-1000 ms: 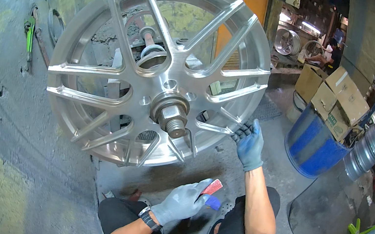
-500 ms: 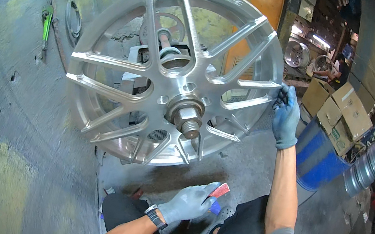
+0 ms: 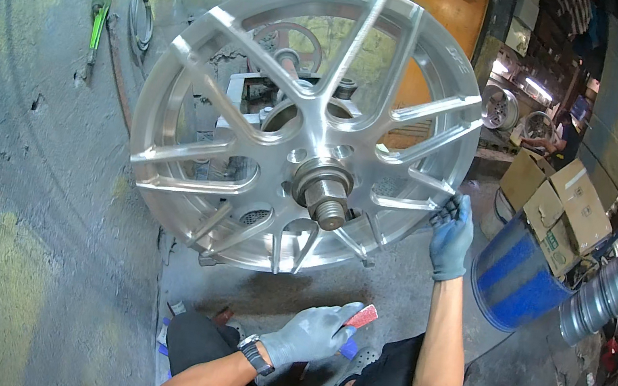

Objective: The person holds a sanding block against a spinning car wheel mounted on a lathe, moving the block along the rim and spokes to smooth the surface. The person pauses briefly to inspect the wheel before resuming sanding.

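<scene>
A silver multi-spoke alloy wheel rim (image 3: 352, 131) is mounted face toward me on a shaft, with a large nut (image 3: 327, 196) at its hub. My right hand (image 3: 451, 241), in a grey-blue glove with dark fingertips, has its fingers curled onto the rim's right edge. Low in front of my lap, my left hand (image 3: 308, 332), also gloved, is closed on a small red pad (image 3: 363, 316) that looks like folded sandpaper. Just below those fingers shows a blue piece (image 3: 350, 349); whether I hold it cannot be told.
A rough painted wall (image 3: 46, 149) runs along the left, with a green-handled tool (image 3: 97, 27) hanging on it. To the right stand a blue drum (image 3: 520, 277) topped by cardboard boxes (image 3: 568, 208) and a stack of wheel rims (image 3: 606, 284). Another person (image 3: 563, 137) sits at the back right.
The wheel rim has turned clockwise, and my right hand has moved down along with its edge. My left hand keeps the red pad in nearly the same place. The view has shifted slightly.
</scene>
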The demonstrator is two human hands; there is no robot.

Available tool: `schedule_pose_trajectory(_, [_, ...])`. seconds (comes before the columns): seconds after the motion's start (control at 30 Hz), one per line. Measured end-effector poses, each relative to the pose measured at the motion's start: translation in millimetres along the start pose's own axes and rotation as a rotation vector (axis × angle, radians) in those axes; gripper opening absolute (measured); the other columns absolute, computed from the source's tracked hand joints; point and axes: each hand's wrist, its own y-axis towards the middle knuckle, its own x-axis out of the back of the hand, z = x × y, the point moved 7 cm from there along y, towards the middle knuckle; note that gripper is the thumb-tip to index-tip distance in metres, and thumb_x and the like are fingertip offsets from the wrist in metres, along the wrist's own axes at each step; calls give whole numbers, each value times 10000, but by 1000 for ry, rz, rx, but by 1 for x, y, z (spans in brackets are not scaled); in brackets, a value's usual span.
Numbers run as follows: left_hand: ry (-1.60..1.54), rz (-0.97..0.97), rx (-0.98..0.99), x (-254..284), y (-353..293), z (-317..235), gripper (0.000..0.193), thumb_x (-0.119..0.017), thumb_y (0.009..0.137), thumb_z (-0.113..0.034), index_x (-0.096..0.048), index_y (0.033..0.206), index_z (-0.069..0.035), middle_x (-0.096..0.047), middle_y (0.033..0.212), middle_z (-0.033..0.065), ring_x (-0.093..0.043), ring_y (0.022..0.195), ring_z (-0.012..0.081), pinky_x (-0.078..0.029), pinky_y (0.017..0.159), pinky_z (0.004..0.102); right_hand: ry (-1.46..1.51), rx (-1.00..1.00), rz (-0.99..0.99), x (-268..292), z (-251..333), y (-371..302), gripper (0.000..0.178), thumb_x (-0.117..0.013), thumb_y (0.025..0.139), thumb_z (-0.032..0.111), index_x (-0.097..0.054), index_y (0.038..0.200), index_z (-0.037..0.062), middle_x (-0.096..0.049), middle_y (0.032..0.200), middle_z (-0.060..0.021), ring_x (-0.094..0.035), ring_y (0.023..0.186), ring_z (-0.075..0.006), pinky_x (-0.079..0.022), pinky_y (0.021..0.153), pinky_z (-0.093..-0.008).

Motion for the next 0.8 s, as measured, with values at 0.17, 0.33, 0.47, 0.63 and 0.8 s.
schedule_pose_trajectory(0.17, [-5, 4, 7, 0, -1, 3, 522, -651, 1035, -223, -557, 1501, -5, -723, 1268, 289, -722, 1119, 476, -592, 942, 532, 109, -182, -48, 19, -56, -33, 423, -537, 1146, 494, -661, 1246, 101, -677, 1105, -31, -640, 989, -175, -510, 901, -365])
schedule_pose_trajectory(0.33, [-3, 41, 21, -9, 4, 4, 523, -646, 1038, -221, -551, 1510, -16, -725, 1264, 281, -719, 1114, 479, -591, 939, 531, 158, -400, -136, 53, -106, -57, 425, -578, 1110, 560, -654, 1155, 145, -671, 1026, -32, -645, 908, -203, -535, 833, -416])
schedule_pose_trajectory(0.47, [-10, 13, 10, -5, -1, 6, 522, -641, 1036, -218, -552, 1511, -22, -722, 1275, 280, -717, 1119, 479, -588, 948, 534, 92, -272, -170, 27, -80, -48, 446, -565, 1117, 572, -664, 1116, 138, -673, 943, -23, -639, 877, -184, -527, 817, -364])
schedule_pose_trajectory(0.63, [-21, 25, 6, -4, -1, 5, 517, -637, 1033, -208, -553, 1506, -15, -719, 1290, 284, -718, 1128, 479, -588, 958, 535, -7, -18, -89, -11, 16, 13, 539, -527, 1139, 573, -715, 1251, 80, -711, 1013, 24, -617, 877, -86, -452, 754, -263])
schedule_pose_trajectory(0.8, [-6, 26, -23, -3, 3, -1, 511, -633, 1026, -188, -558, 1491, 10, -712, 1312, 289, -717, 1137, 479, -590, 967, 526, -86, 148, 29, -41, 76, 45, 535, -480, 1175, 517, -722, 1310, 60, -735, 1077, 18, -620, 901, -68, -442, 765, -252])
